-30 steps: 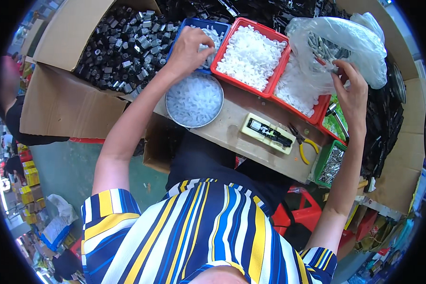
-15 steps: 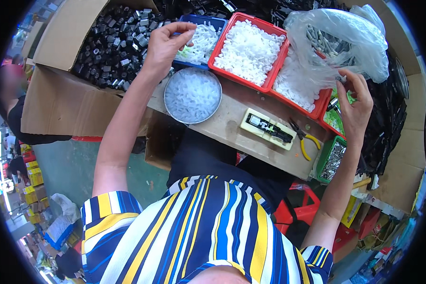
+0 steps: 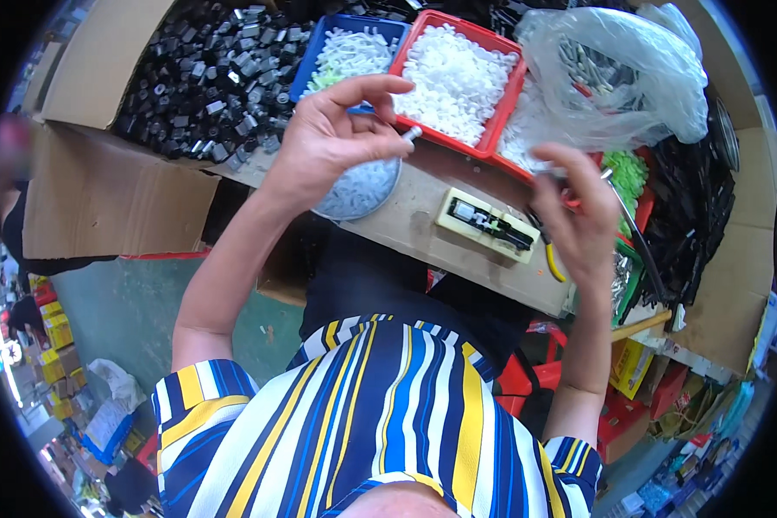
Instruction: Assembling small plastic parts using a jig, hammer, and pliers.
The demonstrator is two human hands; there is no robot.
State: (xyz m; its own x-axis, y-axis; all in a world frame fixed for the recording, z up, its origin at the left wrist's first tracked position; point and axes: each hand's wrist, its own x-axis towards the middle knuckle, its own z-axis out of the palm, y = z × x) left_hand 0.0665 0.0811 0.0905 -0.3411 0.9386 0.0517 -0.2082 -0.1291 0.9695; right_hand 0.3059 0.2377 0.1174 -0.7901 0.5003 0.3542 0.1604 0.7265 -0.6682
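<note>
My left hand (image 3: 326, 142) hovers over the round dish (image 3: 352, 207) of translucent pieces, partly covering it. Its thumb and fingers are closed on a small whitish cylindrical piece (image 3: 412, 135). Smeared by motion, my right hand (image 3: 578, 211) is above the right part of the bench, its fingers curled around a small greyish piece (image 3: 556, 173) too blurred to name. Between the hands lies a cream fixture (image 3: 485, 226) with a black and silver part set in it. Pliers with yellow handles (image 3: 554, 262) are partly hidden behind my right hand.
Blue (image 3: 299, 85) and red trays (image 3: 463, 22) hold small white parts. Black and silver pieces (image 3: 211, 82) fill a carton at left. A clear plastic bag (image 3: 665, 78) lies at back right, near green pieces (image 3: 625, 177). Beside my right hand is a thin dark rod (image 3: 649, 259).
My left hand has moved right and nearer, from the blue tray to over the round dish. My right hand has come left and nearer, away from the plastic bag.
</note>
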